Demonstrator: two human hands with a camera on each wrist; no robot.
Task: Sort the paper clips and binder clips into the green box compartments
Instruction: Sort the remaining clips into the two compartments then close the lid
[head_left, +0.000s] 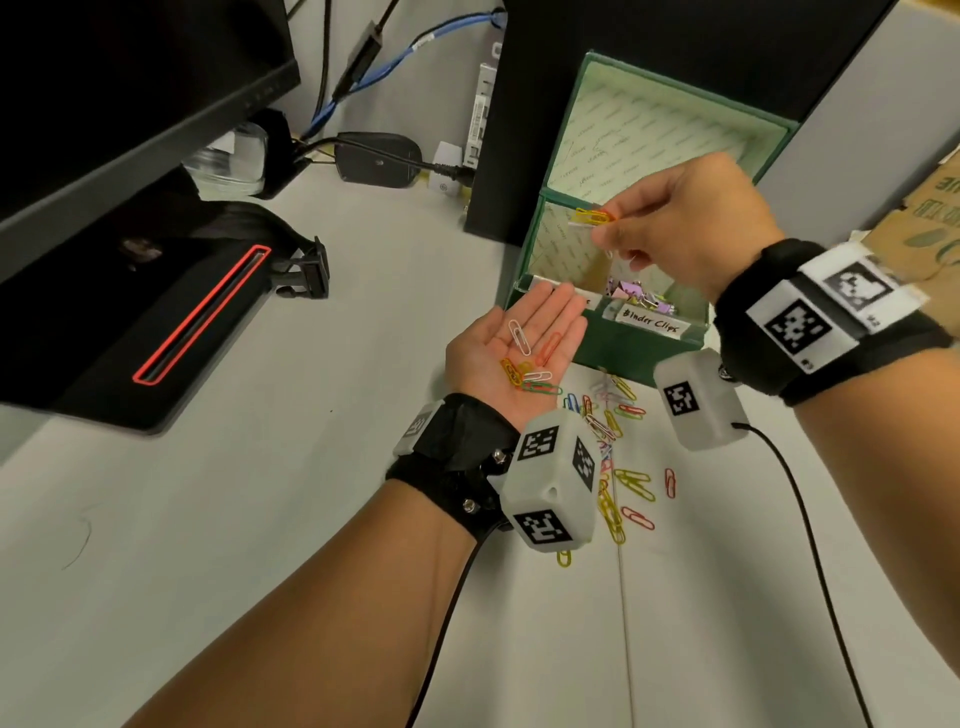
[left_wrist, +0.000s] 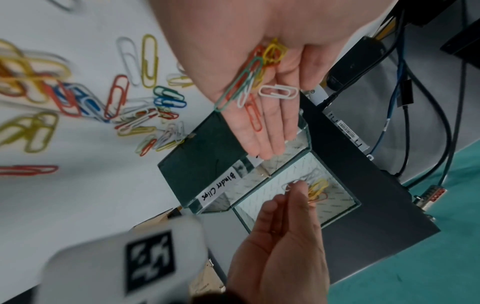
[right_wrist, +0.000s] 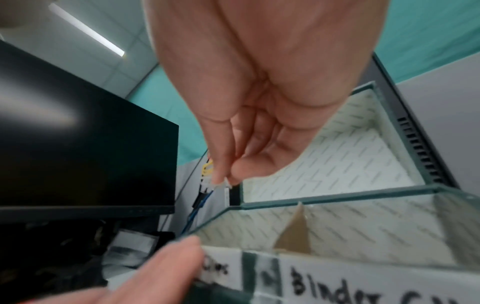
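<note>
My left hand (head_left: 519, 343) lies flat, palm up, at the green box's (head_left: 644, 345) front left corner, carrying several coloured paper clips (head_left: 530, 366) (left_wrist: 255, 82). My right hand (head_left: 675, 228) hovers over the box's left compartment and pinches a small bunch of paper clips (head_left: 592, 217) (left_wrist: 318, 190), yellow, orange and white. Binder clips (head_left: 636, 299) lie in the right compartment, labelled "Binder Clips" (head_left: 649, 323). A loose pile of paper clips (head_left: 618, 441) (left_wrist: 85, 98) is spread on the white table in front of the box.
A black monitor (head_left: 130, 78) and its base (head_left: 171, 312) stand at the left. Cables and a power adapter (head_left: 376, 158) lie behind. A black case (head_left: 675, 52) backs the open box lid (head_left: 670, 140). Cardboard (head_left: 924, 218) lies at the right.
</note>
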